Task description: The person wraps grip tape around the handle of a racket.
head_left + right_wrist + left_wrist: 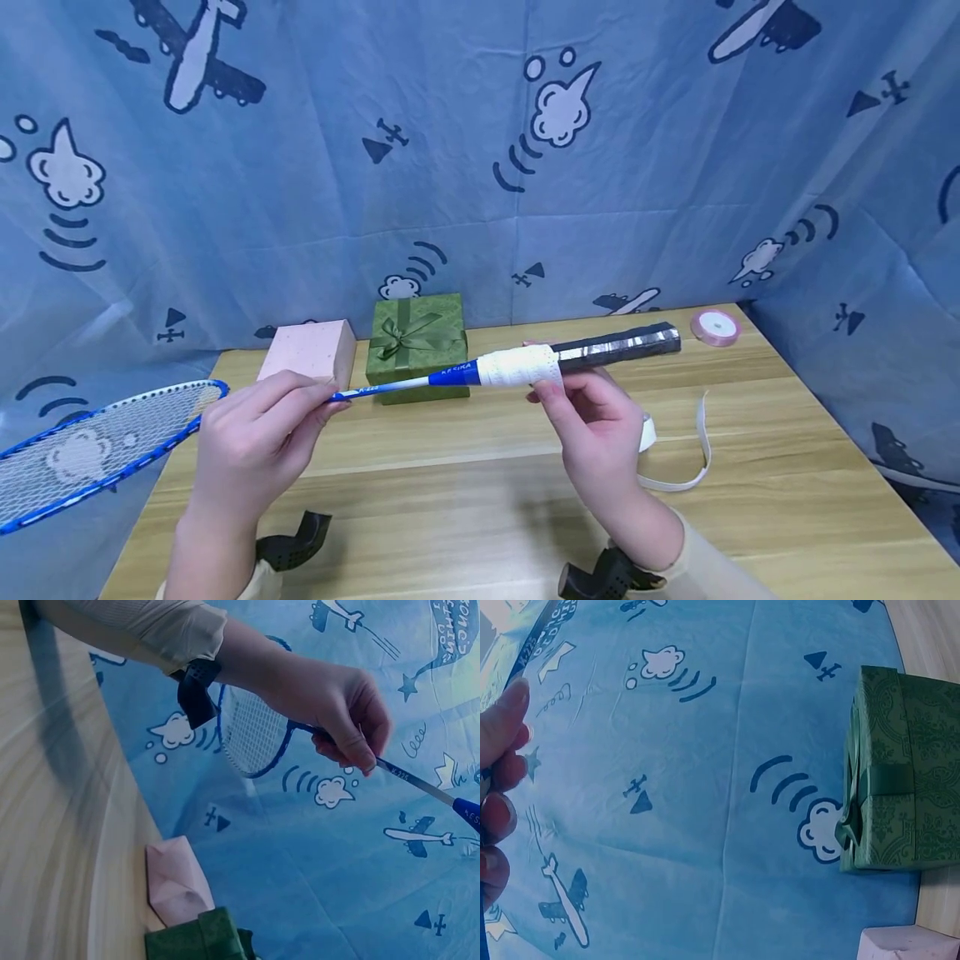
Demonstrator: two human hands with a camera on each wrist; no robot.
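A blue and white badminton racket [390,386] is held level above the table, its strung head off to the left. My left hand [255,437] pinches the thin shaft between thumb and fingers; the right wrist view also shows this left hand [349,712] on the shaft. White grip tape [513,367] wraps the upper handle, while the lower handle [626,346] is bare black. At the tape's edge, my right hand [600,437] pinches with its thumb in front and fingers behind. A loose white strip [703,442] curves behind that hand; whether it joins the wrap is hidden.
A green gift box [420,367] with a bow and a pink box [311,350] stand at the table's back. A pink-rimmed tape roll [716,327] lies at the back right. Blue patterned cloth [450,167] hangs behind the wooden table [435,508].
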